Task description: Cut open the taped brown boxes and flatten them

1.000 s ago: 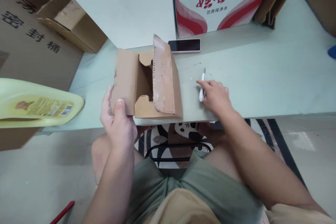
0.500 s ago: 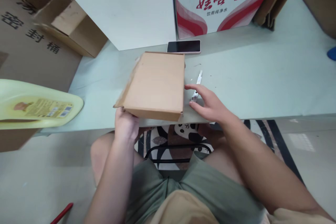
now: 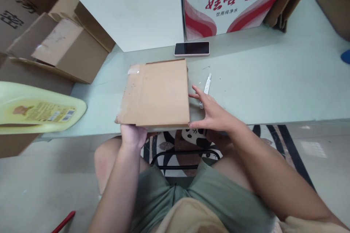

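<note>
A flat brown cardboard box (image 3: 157, 93) lies on the pale green table (image 3: 259, 80), its near edge over the table's front. My left hand (image 3: 133, 134) grips that near edge from below; its fingers are hidden under the box. My right hand (image 3: 210, 111) has its fingers spread and touches the box's right side. A small white knife (image 3: 206, 84) lies on the table just past my right fingers.
A phone (image 3: 191, 48) lies behind the box. A red-and-white printed carton (image 3: 232, 0) and a white box (image 3: 131, 11) stand at the back. Open cardboard boxes (image 3: 62, 47) are at the left, with a yellow jug (image 3: 35, 111) below them. A red stick (image 3: 64, 222) lies on the floor.
The box, open a second ago, has been turned over and laid flat. My right hand left the white knife and came to the box's right side.
</note>
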{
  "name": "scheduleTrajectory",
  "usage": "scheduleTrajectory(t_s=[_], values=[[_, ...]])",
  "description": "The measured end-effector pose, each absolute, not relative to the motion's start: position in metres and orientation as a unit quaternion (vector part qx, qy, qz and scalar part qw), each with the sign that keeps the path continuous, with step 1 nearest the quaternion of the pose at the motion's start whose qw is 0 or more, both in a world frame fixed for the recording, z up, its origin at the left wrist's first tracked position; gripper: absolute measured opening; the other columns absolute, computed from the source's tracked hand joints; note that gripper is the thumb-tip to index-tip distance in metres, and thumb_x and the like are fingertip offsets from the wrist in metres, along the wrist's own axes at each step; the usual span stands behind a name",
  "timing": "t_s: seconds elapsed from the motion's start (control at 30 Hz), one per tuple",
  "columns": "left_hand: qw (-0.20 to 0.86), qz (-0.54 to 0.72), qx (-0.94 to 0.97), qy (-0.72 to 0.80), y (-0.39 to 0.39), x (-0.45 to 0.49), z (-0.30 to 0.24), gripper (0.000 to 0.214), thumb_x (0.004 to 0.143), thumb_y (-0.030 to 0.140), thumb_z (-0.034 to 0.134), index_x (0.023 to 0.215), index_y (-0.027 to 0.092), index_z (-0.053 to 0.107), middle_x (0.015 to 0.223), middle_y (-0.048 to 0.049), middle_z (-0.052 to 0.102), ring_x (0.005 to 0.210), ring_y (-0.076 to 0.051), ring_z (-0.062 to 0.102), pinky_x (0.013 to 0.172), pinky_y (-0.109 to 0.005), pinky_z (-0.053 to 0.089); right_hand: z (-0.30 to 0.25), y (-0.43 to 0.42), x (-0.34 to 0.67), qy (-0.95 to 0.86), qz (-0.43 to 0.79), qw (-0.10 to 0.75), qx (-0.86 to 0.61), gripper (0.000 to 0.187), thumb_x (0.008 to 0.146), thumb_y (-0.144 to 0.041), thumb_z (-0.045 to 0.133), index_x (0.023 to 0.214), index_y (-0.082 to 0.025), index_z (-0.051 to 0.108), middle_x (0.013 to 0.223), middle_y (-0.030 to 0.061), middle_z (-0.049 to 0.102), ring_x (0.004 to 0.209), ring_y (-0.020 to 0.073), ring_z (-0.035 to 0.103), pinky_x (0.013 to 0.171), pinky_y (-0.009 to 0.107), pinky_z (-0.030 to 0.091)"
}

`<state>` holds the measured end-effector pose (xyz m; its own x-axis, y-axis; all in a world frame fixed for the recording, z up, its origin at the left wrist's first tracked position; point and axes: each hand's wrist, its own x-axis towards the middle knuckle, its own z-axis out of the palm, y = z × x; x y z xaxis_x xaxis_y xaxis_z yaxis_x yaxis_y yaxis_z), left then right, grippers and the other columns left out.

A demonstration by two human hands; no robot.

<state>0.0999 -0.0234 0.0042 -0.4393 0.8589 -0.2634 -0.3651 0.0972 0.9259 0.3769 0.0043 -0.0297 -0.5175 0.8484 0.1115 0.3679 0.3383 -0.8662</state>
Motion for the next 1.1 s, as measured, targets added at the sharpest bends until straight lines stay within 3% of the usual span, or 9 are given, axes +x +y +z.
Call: scheduleTrajectory(t_s=[0.17,0.23,0.4,0.57,0.7,0.8,0.87,0.93,1.1], values=[[0.532,0.643,0.175,0.522,-0.024,0.1,0.016,0.041,0.086,0.051,0.055,0.111,0.026,0.077,0.12,-0.0072,0.079,0.107,-0.027,0.074,0.064,-0.029,0.062,-0.025,0.005,0.374,-0.76,0.411,0.339,-0.372,0.084,0.089,-0.069,0.066,0.156,-0.025,0.043,0.16,0.0182,0.048,0.149,0.0364,0.047,0.124,0.061,0.038],[0.546,0.655,0.159,0.498,-0.026,0.1,0.018,0.048,0.089,0.054,0.05,0.118,0.025,0.075,0.117,-0.0084,0.079,0.098,-0.026,0.075,0.063,-0.03,0.062,-0.022,0.004,0.371,-0.758,0.403,0.364,-0.362,0.074,0.091,-0.067,0.065,0.151,-0.026,0.05,0.157,0.0164,0.05,0.147,0.0338,0.048,0.125,0.059,0.038],[0.589,0.636,0.116,0.485,-0.028,0.099,0.021,0.064,0.09,0.071,0.047,0.123,0.021,0.072,0.104,-0.0108,0.079,0.083,-0.027,0.076,0.058,-0.034,0.062,-0.019,0.0,0.366,-0.735,0.424,0.392,-0.356,0.075,0.09,-0.07,0.065,0.152,-0.031,0.049,0.165,0.015,0.034,0.156,0.033,0.036,0.123,0.056,0.041],[0.6,0.624,0.1,0.491,-0.022,0.096,0.017,0.025,0.087,0.039,0.066,0.103,0.022,0.074,0.089,-0.0038,0.079,0.075,-0.021,0.075,0.058,-0.029,0.062,-0.02,-0.002,0.365,-0.713,0.453,0.394,-0.363,0.071,0.091,-0.069,0.064,0.148,-0.03,0.049,0.166,0.0159,0.031,0.156,0.0342,0.035,0.122,0.059,0.041],[0.59,0.601,0.128,0.524,-0.019,0.096,0.009,0.01,0.079,0.02,0.07,0.089,0.02,0.073,0.081,-0.0013,0.078,0.068,-0.018,0.073,0.056,-0.025,0.059,-0.021,-0.002,0.364,-0.694,0.465,0.401,-0.375,0.067,0.092,-0.068,0.062,0.144,-0.029,0.049,0.167,0.0166,0.032,0.157,0.0339,0.033,0.123,0.059,0.039],[0.623,0.55,0.155,0.534,-0.021,0.094,0.007,0.019,0.083,0.033,0.069,0.088,0.015,0.075,0.077,-0.0049,0.077,0.067,-0.019,0.073,0.054,-0.025,0.058,-0.02,-0.002,0.363,-0.69,0.465,0.403,-0.381,0.068,0.092,-0.068,0.061,0.145,-0.028,0.049,0.17,0.0167,0.03,0.16,0.0336,0.029,0.126,0.059,0.034],[0.657,0.51,0.177,0.526,-0.024,0.091,0.008,0.043,0.087,0.053,0.064,0.095,0.012,0.076,0.079,-0.0096,0.077,0.071,-0.024,0.074,0.052,-0.027,0.056,-0.019,-0.002,0.363,-0.696,0.46,0.405,-0.375,0.068,0.093,-0.068,0.061,0.147,-0.027,0.051,0.171,0.0156,0.029,0.161,0.0333,0.027,0.128,0.058,0.03],[0.674,0.484,0.197,0.522,-0.027,0.091,0.008,0.055,0.087,0.062,0.064,0.105,0.012,0.076,0.087,-0.0119,0.079,0.078,-0.027,0.076,0.053,-0.029,0.057,-0.018,-0.002,0.363,-0.703,0.453,0.414,-0.358,0.069,0.093,-0.068,0.061,0.149,-0.029,0.052,0.173,0.0124,0.028,0.162,0.033,0.024,0.131,0.057,0.026],[0.683,0.448,0.225,0.532,-0.033,0.102,0.006,0.04,0.078,0.037,0.082,0.113,0.019,0.074,0.114,-0.0083,0.08,0.093,-0.023,0.077,0.074,-0.03,0.063,-0.017,-0.005,0.363,-0.66,0.462,0.499,-0.319,0.066,0.095,-0.07,0.056,0.15,-0.034,0.052,0.176,0.0036,0.02,0.165,0.0321,0.014,0.131,0.055,0.025]])
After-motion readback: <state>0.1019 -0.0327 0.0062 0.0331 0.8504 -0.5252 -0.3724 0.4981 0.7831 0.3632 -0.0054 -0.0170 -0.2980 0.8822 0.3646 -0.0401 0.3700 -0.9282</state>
